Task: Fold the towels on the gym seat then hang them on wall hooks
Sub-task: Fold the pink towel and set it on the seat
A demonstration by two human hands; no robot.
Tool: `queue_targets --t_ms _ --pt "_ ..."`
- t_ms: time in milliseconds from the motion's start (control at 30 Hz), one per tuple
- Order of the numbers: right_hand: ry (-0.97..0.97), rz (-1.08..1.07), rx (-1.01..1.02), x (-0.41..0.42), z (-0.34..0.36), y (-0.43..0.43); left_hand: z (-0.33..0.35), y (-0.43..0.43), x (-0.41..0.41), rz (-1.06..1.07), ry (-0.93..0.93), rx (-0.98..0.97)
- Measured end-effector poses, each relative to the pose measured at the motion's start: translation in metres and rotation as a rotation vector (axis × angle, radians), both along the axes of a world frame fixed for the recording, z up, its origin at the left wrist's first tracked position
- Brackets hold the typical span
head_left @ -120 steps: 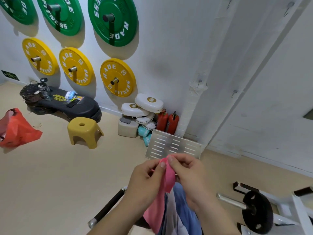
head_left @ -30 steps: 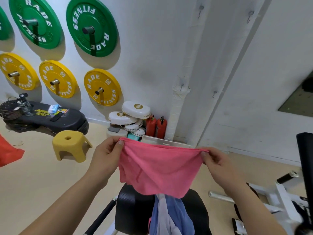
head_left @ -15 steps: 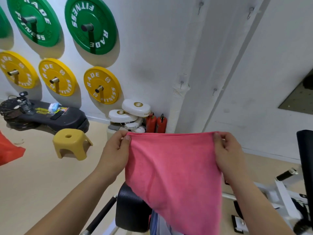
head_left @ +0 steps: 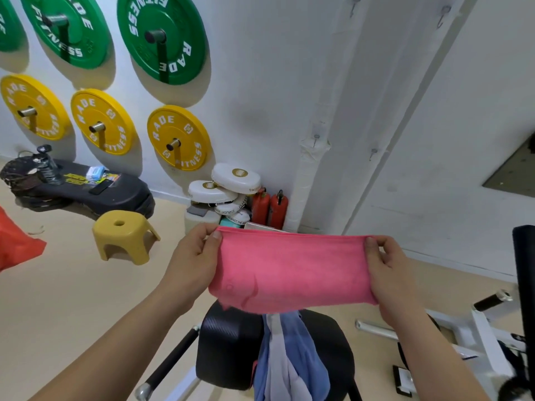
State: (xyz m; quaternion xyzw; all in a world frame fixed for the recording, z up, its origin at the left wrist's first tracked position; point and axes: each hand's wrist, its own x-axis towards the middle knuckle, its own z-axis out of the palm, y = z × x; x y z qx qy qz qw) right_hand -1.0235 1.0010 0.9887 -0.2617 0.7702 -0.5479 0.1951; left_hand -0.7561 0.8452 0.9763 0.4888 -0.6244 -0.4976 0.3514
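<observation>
Hands, both mine, hold a pink towel (head_left: 292,273) stretched wide between them. My left hand (head_left: 197,256) pinches the towel's upper left corner, with the thumb on the front of the cloth and the fingers curled behind it. My right hand (head_left: 388,270) pinches the upper right corner the same way, and the towel's right edge runs down along that palm. The top edge is pulled taut and nearly level from one grip to the other. The lower edge hangs loose and is a little uneven toward my left hand.

Directly below my hands is the black padded gym seat (head_left: 228,342). A blue towel (head_left: 307,351) and a pale white towel (head_left: 278,357) are draped over it, side by side and touching each other. I cannot tell whether the pink towel's lower edge touches them.

High above my right hand, small metal wall hooks (head_left: 441,17) stick out of the white wall. Out beyond my left hand, a yellow stool (head_left: 124,238) stands on the floor.
</observation>
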Motion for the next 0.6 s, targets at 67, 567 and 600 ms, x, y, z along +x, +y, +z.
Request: queue_targets --t_ms 67,567,600 --pt "-0.079 0.022 0.066 -0.001 -0.007 0.000 -0.007 -0.002 0.001 0.016 -0.039 0.059" --pt "-0.192 0.148 -0.045 0.068 -0.019 0.042 -0.004 0.127 -0.101 -0.274 0.064 0.100" --pt "-0.153 0.128 -0.028 0.062 -0.019 0.046 -0.004 0.131 -0.106 -0.266 0.068 0.090"
